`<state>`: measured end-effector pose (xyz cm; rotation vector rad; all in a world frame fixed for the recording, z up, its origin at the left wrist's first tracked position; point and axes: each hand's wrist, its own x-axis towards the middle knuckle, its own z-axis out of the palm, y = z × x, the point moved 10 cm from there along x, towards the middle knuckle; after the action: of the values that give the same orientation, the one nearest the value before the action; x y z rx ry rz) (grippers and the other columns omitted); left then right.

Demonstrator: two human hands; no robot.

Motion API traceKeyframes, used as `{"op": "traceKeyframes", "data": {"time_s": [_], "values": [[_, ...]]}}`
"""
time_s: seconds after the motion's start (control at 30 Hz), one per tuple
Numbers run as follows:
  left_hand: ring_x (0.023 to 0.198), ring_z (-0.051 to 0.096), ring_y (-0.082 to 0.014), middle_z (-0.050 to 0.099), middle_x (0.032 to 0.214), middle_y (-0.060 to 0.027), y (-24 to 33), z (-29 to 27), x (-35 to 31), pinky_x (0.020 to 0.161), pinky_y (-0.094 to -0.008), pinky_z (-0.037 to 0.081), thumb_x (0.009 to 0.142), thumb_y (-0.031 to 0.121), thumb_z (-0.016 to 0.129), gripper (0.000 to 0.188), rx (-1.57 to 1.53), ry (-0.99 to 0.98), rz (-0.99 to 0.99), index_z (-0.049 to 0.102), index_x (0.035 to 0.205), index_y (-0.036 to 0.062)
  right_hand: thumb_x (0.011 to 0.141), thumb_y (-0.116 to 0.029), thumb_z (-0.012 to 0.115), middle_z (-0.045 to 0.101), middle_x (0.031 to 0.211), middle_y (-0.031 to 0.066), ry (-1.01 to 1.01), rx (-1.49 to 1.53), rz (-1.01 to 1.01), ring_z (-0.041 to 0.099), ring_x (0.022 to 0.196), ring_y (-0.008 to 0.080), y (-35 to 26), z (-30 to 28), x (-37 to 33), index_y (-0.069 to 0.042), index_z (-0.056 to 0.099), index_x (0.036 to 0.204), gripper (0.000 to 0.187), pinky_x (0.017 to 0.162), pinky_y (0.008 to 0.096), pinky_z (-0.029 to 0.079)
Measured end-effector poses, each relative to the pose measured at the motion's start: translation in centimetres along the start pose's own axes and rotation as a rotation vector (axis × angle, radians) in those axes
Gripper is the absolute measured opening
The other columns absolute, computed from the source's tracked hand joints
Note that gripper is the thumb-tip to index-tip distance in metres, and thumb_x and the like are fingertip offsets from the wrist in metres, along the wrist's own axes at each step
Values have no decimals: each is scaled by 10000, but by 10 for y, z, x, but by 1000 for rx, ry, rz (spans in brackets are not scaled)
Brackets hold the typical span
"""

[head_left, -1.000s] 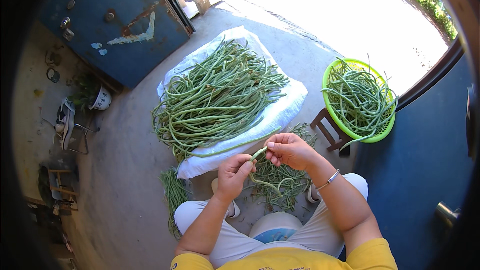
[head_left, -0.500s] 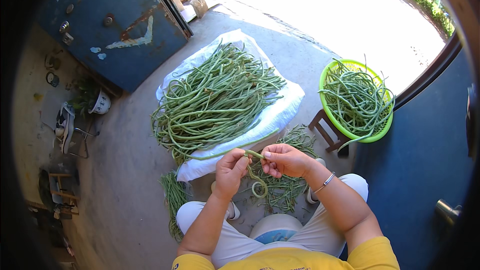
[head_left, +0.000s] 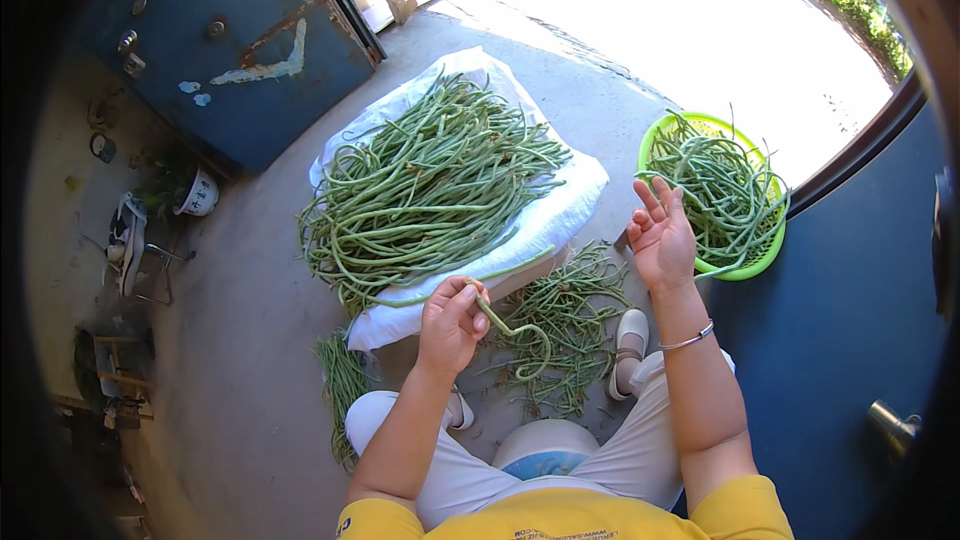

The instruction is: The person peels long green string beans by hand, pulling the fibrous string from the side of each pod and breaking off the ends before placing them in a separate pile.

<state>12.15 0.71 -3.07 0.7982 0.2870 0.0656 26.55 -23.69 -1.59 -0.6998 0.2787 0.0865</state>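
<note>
A curled green long bean [head_left: 527, 330] hangs from my left hand [head_left: 452, 325], its upper end pinched between thumb and fingers. My right hand [head_left: 664, 238] is raised beside the lime-green basket [head_left: 777, 230], palm up, fingers spread and nothing held. In that basket lies a tangle of long beans [head_left: 715, 185]. Ahead of my hands, a large heap of long beans [head_left: 430, 185] rests on a white woven sack [head_left: 570, 202]. Below, between my feet, short bean pieces [head_left: 560, 340] are scattered on the floor.
A bundle of thin beans [head_left: 342, 395] lies on the floor left of my legs. The basket stands on a small dark stool. Blue metal doors [head_left: 240, 50] flank me at left and right. A white flowerpot [head_left: 199, 194] stands by the left wall.
My right hand has left the bean and swung right and up toward the basket, fingers opening. My left hand keeps hold of the bean, which now dangles more freely.
</note>
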Motion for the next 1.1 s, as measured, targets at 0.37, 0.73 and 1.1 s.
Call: {"op": "traceKeyframes", "data": {"time_s": [0.37,0.73,1.1], "values": [[616,585,-152,590,836,-127,9,-14,-4,485,-229,464,865,65,448,85,-146,52,-26,507,914,27,792,-174,649,616,739,40,-948,-1005,296,526,622,79,126,60,-108,16,602,896,222,549,233,437],[497,400,-40,505,637,-4,22,-19,-10,409,-166,281,881,185,537,151,473,102,50,536,838,40,782,-143,634,597,663,87,-926,-1074,132,542,574,141,124,71,-108,1,591,861,169,552,268,443],[483,371,-52,465,679,-15,-23,2,-24,399,-169,283,898,242,496,195,-71,-131,-439,530,864,53,756,-91,627,581,736,109,-1088,-1160,-368,569,685,270,94,96,-111,-15,594,832,113,616,345,462]]}}
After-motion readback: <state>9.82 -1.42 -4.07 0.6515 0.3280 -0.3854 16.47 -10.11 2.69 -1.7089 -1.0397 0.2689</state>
